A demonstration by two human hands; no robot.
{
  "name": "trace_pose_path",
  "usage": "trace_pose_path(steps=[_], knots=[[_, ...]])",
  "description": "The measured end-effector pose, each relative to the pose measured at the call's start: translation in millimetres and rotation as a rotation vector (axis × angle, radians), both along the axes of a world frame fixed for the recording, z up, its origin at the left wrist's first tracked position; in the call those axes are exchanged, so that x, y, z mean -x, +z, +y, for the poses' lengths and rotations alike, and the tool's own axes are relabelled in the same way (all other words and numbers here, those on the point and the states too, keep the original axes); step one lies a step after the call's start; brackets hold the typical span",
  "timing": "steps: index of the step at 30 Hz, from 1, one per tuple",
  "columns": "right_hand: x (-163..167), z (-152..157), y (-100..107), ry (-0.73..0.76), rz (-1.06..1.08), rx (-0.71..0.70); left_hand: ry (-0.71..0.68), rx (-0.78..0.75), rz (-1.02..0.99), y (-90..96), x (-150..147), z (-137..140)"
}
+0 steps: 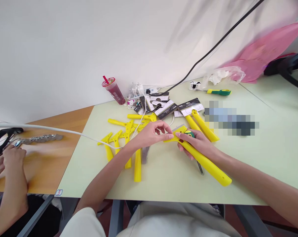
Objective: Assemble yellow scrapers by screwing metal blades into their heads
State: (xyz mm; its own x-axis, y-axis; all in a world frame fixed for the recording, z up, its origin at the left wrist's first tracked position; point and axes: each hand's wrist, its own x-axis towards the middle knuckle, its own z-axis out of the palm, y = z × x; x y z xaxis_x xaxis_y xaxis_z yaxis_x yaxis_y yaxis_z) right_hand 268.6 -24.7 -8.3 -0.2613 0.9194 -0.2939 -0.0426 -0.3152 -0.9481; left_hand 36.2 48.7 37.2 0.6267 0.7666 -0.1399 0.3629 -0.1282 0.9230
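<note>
Scraper point(205, 162) time: one yellow one is up over the pale table point(163, 186), its head right between the two hands and its handle slanting out below the right hand point(197, 143) toward the near edge. That right hand is closed around the head end, thumb pressed on top, and it's also got a green-handled driver point(190, 133) tucked in underneath, with the dark shaft poking out below the palm. Left hand point(155, 133) is half curled, thumb and fingertips right at the other end of the scraper's head; can't tell whether it's actually pinching it or just touching.

Just left of the left hand and partly behind that forearm there's a messy bunch of loose yellow scrapers point(137, 166). Beyond the left hand sit some black-and-white cards point(166, 109), then a cup of red drink point(115, 92) farther off to the left. Past the right hand, two yellow handles point(205, 126) lie side by side under another card point(191, 106). Way beyond that hand: a green-and-yellow screwdriver point(219, 92), a clear plastic bag point(225, 75) and a pink bag point(267, 49). Well left of both hands, someone else's hand point(14, 154) is by a row of metal discs point(42, 139).
</note>
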Motion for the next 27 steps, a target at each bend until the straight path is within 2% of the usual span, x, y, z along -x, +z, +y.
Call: trace_pose_path(steps=[6, 11, 13, 15, 18, 19, 21, 24, 25, 27], knots=[[0.7, -0.2, -0.4, -0.002, 0.015, 0.007, -0.09, 0.191, -0.076, -6.9, 5.4, 4.0], [1.4, 1.0, -1.4, -0.004, 0.025, 0.007, -0.038, 0.261, -0.163, -18.4, 3.9, 7.7], [1.2, 0.9, -1.4, -0.007, 0.04, 0.01, 0.0, 0.242, -0.173, -21.5, 3.5, 8.0], [-0.4, 1.8, -0.9, -0.049, 0.054, 0.014, 0.129, 0.081, -0.19, -22.2, 3.1, 2.2], [-6.0, 6.9, 0.9, -0.189, 0.088, 0.028, 0.394, -0.427, -0.186, -22.4, -1.2, -25.9], [-8.4, 9.4, 1.7, -0.234, 0.107, 0.041, 0.36, -0.582, -0.164, -23.9, -4.3, -40.2], [-12.7, 14.3, 3.3, -0.296, 0.152, 0.068, 0.041, -0.762, -0.077, -31.6, -13.1, -72.0], [-15.8, 19.0, 5.6, -0.336, 0.191, 0.074, -0.416, -0.979, 0.189, -52.6, -27.2, -113.2], [-15.8, 19.5, 6.3, -0.341, 0.189, 0.064, -0.509, -1.023, 0.268, -60.1, -30.3, -122.5], [-14.8, 19.5, 7.7, -0.339, 0.176, 0.043, -0.581, -1.042, 0.384, -71.8, -32.6, -133.4]])
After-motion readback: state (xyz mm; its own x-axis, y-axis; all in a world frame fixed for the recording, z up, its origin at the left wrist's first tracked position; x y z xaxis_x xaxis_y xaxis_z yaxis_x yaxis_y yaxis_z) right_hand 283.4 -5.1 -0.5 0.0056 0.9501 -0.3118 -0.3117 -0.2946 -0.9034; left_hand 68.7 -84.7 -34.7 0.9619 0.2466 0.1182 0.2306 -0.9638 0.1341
